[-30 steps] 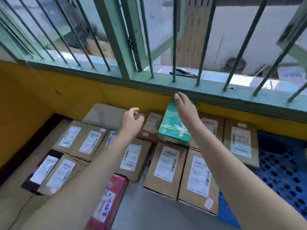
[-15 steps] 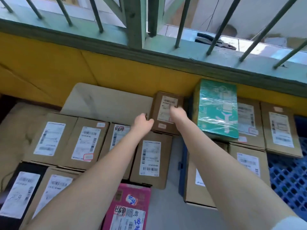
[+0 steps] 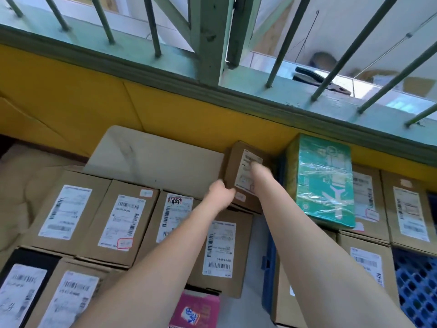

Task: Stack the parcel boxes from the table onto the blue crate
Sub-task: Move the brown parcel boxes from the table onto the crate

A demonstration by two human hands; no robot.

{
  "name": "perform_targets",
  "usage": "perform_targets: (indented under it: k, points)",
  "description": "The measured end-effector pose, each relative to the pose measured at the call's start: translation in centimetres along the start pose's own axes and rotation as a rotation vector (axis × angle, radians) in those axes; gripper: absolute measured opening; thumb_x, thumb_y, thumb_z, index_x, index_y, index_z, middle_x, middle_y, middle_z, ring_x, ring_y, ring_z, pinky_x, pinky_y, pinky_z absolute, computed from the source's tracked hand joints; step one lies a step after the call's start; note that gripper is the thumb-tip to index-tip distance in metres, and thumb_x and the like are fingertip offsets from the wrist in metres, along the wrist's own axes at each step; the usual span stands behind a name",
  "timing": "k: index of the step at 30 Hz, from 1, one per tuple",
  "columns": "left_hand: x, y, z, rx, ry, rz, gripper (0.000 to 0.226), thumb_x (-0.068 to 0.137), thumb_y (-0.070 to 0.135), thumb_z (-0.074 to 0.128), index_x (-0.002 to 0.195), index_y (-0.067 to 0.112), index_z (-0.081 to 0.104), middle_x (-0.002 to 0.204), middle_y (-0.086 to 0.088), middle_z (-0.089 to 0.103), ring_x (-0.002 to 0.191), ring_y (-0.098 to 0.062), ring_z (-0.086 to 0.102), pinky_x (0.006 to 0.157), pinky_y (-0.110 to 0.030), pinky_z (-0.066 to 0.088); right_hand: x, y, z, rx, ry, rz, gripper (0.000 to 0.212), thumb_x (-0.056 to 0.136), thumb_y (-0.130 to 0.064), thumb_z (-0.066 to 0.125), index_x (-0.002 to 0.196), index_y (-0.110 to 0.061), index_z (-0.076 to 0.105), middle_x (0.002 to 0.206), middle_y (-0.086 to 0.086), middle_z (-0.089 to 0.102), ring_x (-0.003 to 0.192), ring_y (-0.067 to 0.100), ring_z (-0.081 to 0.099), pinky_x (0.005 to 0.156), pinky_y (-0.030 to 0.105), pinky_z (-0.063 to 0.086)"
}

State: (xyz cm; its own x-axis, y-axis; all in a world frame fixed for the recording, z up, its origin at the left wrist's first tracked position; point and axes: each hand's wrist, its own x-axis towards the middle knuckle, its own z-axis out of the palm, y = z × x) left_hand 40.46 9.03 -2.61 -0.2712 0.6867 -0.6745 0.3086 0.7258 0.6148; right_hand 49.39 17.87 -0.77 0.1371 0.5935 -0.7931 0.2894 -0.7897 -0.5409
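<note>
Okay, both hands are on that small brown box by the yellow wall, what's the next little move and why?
Probably lift the small brown box straight up and swing it right toward the blue crate. The left hand grips its near left corner, the right hand lies on its labelled top, and one end already looks tilted up. The green wrapped parcel stands close on its right, so it should clear that first.

left arm: bare to past the elbow, no sleeve, no watch or band
right arm: bare likewise
left hand (image 3: pixel 221 196): no glove, no ring seen
right hand (image 3: pixel 259 170): no glove, blurred
</note>
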Motion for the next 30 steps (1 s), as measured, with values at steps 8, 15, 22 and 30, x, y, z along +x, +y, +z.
perform_targets:
  k: [8, 15, 22, 30]
  points:
    - [-3.9, -0.2, -4.1, -0.41, 0.047, 0.026, 0.028, 0.09, 0.011, 0.06, 0.117, 0.019, 0.059, 0.115, -0.01, 0.068, 0.102, -0.03, 0.067, 0.083, -0.047, 0.059, -3.5, -1.5, -2.0, 0.125, -0.042, -0.058, 0.027, 0.101, -0.037, 0.043, 0.108, -0.016, 0.06, 0.1, 0.008, 0.069, 0.091, 0.024, 0.066, 0.072, 0.032, 0.053]
    - [-12.1, 2.8, -6.9, -0.725, 0.015, 0.148, 0.025, 0.099, 0.003, 0.049, 0.118, 0.014, 0.061, 0.111, -0.006, 0.072, 0.089, -0.018, 0.069, 0.077, -0.041, 0.061, -10.6, -1.8, -6.5, 0.028, -0.162, -0.405, 0.048, 0.098, -0.019, 0.051, 0.145, -0.025, 0.042, 0.13, -0.005, 0.061, 0.101, 0.016, 0.063, 0.08, 0.038, 0.058]
    - [-21.9, 10.8, 3.0, -0.6, -0.021, 0.337, 0.058, 0.096, 0.006, 0.058, 0.145, 0.03, 0.04, 0.119, -0.004, 0.066, 0.098, -0.023, 0.072, 0.083, -0.043, 0.06, -14.6, 2.4, -22.6, 0.201, -0.145, -0.598, 0.048, 0.1, -0.024, 0.051, 0.145, -0.039, 0.041, 0.118, 0.0, 0.066, 0.096, 0.015, 0.069, 0.078, 0.036, 0.059]
    - [-26.5, 12.7, 24.6, -0.235, -0.103, 0.298, 0.059, 0.09, 0.011, 0.067, 0.141, 0.029, 0.045, 0.106, 0.002, 0.065, 0.086, -0.015, 0.07, 0.083, -0.036, 0.06, -11.1, 16.0, -43.7, 0.325, -0.033, -0.479, 0.043, 0.103, -0.017, 0.045, 0.134, -0.048, 0.045, 0.11, -0.006, 0.067, 0.092, 0.018, 0.071, 0.08, 0.042, 0.06]
